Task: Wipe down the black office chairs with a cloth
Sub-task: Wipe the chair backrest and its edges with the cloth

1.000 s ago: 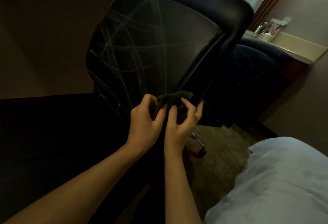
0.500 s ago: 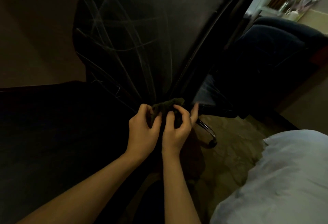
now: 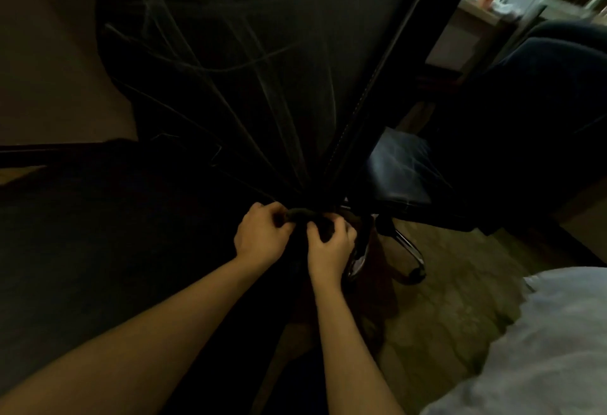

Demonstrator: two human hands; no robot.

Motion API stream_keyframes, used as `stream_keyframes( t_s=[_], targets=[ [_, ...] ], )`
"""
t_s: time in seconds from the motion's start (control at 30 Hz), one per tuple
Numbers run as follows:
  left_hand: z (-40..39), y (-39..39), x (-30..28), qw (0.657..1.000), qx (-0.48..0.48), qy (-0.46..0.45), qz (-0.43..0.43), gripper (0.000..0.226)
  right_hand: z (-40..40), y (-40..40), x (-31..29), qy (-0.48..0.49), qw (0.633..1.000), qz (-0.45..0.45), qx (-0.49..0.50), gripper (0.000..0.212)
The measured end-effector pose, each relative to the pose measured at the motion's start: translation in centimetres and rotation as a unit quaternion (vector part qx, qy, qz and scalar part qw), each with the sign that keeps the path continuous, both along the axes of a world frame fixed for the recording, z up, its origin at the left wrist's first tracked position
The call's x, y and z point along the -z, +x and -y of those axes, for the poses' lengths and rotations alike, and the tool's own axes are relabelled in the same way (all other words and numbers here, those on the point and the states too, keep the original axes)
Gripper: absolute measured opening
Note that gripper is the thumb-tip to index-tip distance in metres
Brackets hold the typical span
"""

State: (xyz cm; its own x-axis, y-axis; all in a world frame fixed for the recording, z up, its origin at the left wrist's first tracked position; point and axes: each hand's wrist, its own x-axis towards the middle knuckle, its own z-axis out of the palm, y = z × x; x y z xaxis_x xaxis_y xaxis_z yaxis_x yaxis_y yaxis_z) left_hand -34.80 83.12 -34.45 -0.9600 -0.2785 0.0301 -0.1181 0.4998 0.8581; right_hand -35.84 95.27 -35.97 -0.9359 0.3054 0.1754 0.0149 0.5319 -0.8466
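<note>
At the backrest's lower edge, the cloth (image 3: 303,214) is pinched by both the left hand (image 3: 261,237) and right hand (image 3: 330,245). The chair (image 3: 262,69) back extends toward 12 o'clock from the grip; both hands are equally near.

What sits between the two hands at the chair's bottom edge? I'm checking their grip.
In the head view, the bunched dark cloth lies between the left hand and right hand; both pinch it.
</note>
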Motion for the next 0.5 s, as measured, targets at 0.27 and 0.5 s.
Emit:
stream_keyframes(
  t_s=[0.27, 0.5],
  targets=[
    [0.3, -0.8, 2.4, 0.978, 0.022, 0.202, 0.037, 0.008, 2.9, -3.4, -0.1, -0.121, 0.985, 0.102, 0.062, 0.023],
    [1.1, -1.7, 3.4, 0.979, 0.006, 0.204, -0.014, 0.008, 5.5, -5.2, 1.2, -0.255, 0.958, 0.098, 0.088, 0.051]
  ],
)
